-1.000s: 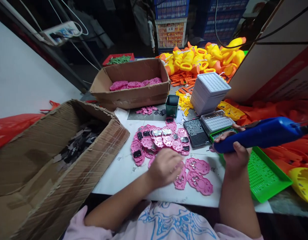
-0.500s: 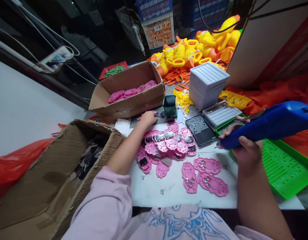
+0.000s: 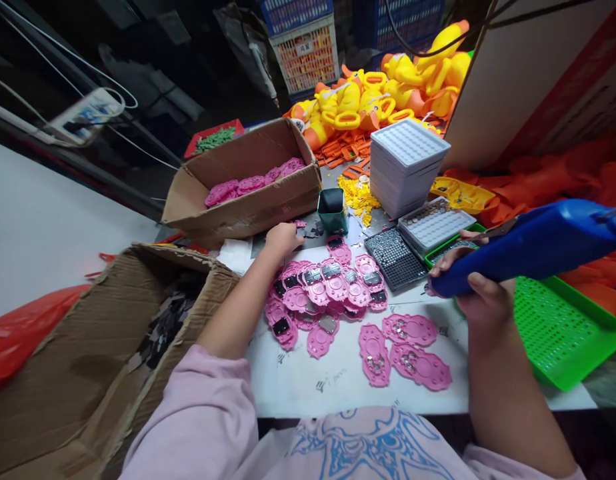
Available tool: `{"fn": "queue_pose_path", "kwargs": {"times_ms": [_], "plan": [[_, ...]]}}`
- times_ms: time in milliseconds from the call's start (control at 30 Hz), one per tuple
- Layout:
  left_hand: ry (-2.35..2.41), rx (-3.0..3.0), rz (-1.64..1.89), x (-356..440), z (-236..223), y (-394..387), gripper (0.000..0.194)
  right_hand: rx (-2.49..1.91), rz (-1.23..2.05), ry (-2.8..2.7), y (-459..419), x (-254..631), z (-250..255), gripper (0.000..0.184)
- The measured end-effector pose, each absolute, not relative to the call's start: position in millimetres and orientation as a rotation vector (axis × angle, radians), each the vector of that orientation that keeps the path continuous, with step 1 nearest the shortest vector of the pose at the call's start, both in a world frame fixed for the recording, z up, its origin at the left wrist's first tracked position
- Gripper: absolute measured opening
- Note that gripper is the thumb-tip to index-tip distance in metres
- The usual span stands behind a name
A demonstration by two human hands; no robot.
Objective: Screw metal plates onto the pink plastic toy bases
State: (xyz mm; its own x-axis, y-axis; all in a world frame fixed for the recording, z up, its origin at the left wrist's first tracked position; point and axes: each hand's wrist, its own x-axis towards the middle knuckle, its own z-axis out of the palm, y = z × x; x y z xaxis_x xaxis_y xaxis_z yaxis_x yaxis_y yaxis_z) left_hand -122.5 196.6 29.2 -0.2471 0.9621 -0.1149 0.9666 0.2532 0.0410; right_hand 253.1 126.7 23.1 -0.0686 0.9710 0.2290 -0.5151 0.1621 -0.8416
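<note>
My left hand [image 3: 284, 239] reaches to the far side of the table, its fingers curled down over a pink plastic piece [image 3: 299, 224] that peeks out beside them. Most of the fingertips are hidden. In my right hand [image 3: 481, 293] is a blue electric screwdriver [image 3: 533, 247], held level with its tip to the left. Between my arms lies a heap of pink plastic casings [image 3: 333, 283], many with dark or silvery screens. Three more pink casings [image 3: 413, 330] with metal contacts lie nearer me, to the right of the heap.
A dark green cup [image 3: 332, 212] stands beyond the heap, near a black screw tray [image 3: 395, 259] and stacked white trays [image 3: 408, 170]. Cardboard boxes [image 3: 243, 217] flank the left side. A green basket [image 3: 563, 333] sits at right; yellow duck toys [image 3: 373, 107] pile up behind.
The whole view has shifted slightly, so things sit a little further left. My left hand stays at the same far spot, and my right hand keeps the screwdriver.
</note>
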Motion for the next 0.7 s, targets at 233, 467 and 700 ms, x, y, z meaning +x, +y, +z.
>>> {"fn": "queue_pose_path", "kwargs": {"times_ms": [233, 467, 700], "plan": [[2.291, 1.837, 0.714, -91.3, 76.8, 138.9, 0.034, -0.632, 1.351, -0.936, 125.8, 254.2, 27.5, 0.042], [1.174, 1.067, 1.367, -19.2, 93.4, 35.4, 0.048, -0.625, 1.333, -0.941, 124.8, 253.2, 32.9, 0.045], [0.588, 0.494, 1.12, 9.4, 53.6, -27.1, 0.039, -0.628, 1.288, -0.978, 126.1, 249.7, 33.5, 0.043]]}}
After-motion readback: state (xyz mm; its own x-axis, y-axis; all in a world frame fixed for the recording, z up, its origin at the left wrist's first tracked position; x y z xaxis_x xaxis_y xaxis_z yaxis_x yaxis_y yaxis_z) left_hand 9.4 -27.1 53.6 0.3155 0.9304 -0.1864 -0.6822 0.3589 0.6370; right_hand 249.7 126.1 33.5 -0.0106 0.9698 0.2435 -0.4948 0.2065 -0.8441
